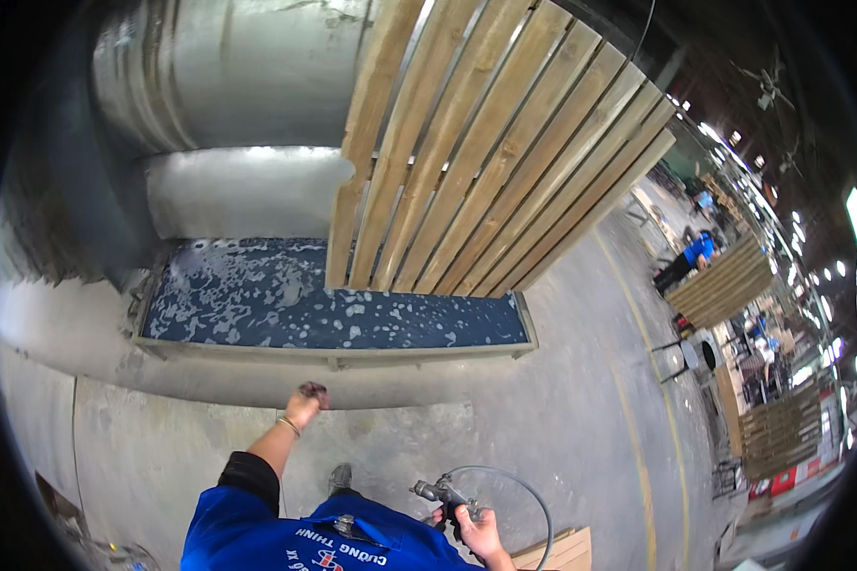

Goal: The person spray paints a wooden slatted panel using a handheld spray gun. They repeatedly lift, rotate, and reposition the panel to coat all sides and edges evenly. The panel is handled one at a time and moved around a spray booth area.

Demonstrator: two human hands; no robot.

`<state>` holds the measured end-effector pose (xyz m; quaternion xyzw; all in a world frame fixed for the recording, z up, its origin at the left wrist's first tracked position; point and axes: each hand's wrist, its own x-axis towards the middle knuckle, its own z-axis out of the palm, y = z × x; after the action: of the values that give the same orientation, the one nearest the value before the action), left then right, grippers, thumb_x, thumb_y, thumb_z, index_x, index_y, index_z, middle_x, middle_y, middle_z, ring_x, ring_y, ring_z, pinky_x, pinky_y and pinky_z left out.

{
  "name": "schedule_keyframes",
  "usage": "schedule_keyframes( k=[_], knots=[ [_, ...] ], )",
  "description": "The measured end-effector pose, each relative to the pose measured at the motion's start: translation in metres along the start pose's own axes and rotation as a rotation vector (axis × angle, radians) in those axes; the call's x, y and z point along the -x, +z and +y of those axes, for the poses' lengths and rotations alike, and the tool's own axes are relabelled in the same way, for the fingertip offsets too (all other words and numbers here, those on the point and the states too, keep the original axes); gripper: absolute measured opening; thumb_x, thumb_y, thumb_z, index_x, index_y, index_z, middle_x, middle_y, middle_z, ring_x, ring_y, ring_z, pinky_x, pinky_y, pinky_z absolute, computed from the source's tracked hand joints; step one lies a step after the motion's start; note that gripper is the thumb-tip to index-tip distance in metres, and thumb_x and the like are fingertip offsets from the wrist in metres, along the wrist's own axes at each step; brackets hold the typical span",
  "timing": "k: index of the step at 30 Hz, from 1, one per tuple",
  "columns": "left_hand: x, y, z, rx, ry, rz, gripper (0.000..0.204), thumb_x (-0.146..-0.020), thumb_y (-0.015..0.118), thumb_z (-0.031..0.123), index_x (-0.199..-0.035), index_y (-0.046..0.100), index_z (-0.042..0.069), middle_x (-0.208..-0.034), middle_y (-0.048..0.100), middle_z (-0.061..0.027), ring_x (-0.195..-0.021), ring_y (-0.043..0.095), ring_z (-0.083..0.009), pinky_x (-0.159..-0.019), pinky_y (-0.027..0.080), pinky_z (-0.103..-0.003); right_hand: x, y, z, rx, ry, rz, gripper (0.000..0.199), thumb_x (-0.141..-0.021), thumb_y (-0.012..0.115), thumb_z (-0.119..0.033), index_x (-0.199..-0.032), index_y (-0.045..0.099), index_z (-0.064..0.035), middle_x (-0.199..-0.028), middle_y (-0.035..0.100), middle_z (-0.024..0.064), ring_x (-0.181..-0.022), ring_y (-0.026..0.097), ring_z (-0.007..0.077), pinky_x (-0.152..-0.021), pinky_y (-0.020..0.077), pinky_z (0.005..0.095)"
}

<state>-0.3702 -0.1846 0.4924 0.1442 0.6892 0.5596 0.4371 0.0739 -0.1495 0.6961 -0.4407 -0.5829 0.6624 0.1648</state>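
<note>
My right hand (479, 533) is closed around the grip of a spray gun (440, 492), held low in front of my body. A grey hose (533, 487) loops from the gun around to the right. My left hand (304, 405) reaches forward over the floor, short of the trough. Its fingers look curled, with something small and dark at their tips that I cannot make out. Beyond it, a slatted wooden panel (490, 152) stands upright over the right part of a low trough (428, 352). Dark blue liquid with whitish foam (257, 295) fills that trough.
Large grey metal curved sheets (248, 186) rise behind the trough. Flat brown boards (560, 550) lie near my right side. Farther right, a person in blue (700, 249) works by another slatted panel (724, 285). Yellow lines (649, 447) cross the concrete floor.
</note>
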Motion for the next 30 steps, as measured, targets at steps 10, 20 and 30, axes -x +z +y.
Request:
schedule_keyframes(
  k=[10, 20, 30],
  knots=[
    [-0.159, -0.023, 0.277, 0.008, 0.733, -0.003, 0.063, -0.092, 0.073, 0.021, -0.144, 0.043, 0.001, -0.141, 0.052, -0.0109, -0.130, 0.050, -0.0210, -0.108, 0.042, -0.036, 0.003, 0.064, -0.007, -0.024, 0.083, 0.280, 0.039, -0.105, 0.057, -0.034, -0.108, 0.075, 0.0005, -0.094, 0.077, 0.0039, -0.083, 0.065, 0.0082, -0.072, 0.0509, 0.0252],
    [-0.079, 0.014, 0.293, -0.131, 0.518, -0.347, 0.040, -0.089, 0.072, 0.017, -0.122, 0.063, -0.003, -0.117, 0.069, -0.0108, -0.111, 0.064, -0.0208, -0.101, 0.047, -0.036, 0.026, 0.084, -0.028, -0.060, 0.221, 0.448, 0.033, -0.100, 0.064, -0.040, -0.103, 0.078, -0.0103, -0.084, 0.076, -0.0011, -0.061, 0.055, 0.0070, -0.060, 0.0481, 0.0273],
    [0.053, 0.105, 0.193, -0.043, 0.572, -0.660, 0.040, -0.083, 0.082, 0.021, -0.111, 0.063, 0.000, -0.101, 0.068, -0.0045, -0.094, 0.065, -0.0146, -0.085, 0.054, -0.031, 0.107, 0.058, 0.034, -0.100, -0.070, 0.536, 0.029, -0.100, 0.065, -0.034, -0.105, 0.078, -0.0085, -0.088, 0.077, 0.0038, -0.084, 0.067, 0.0114, -0.081, 0.0530, 0.0293]
  ],
)
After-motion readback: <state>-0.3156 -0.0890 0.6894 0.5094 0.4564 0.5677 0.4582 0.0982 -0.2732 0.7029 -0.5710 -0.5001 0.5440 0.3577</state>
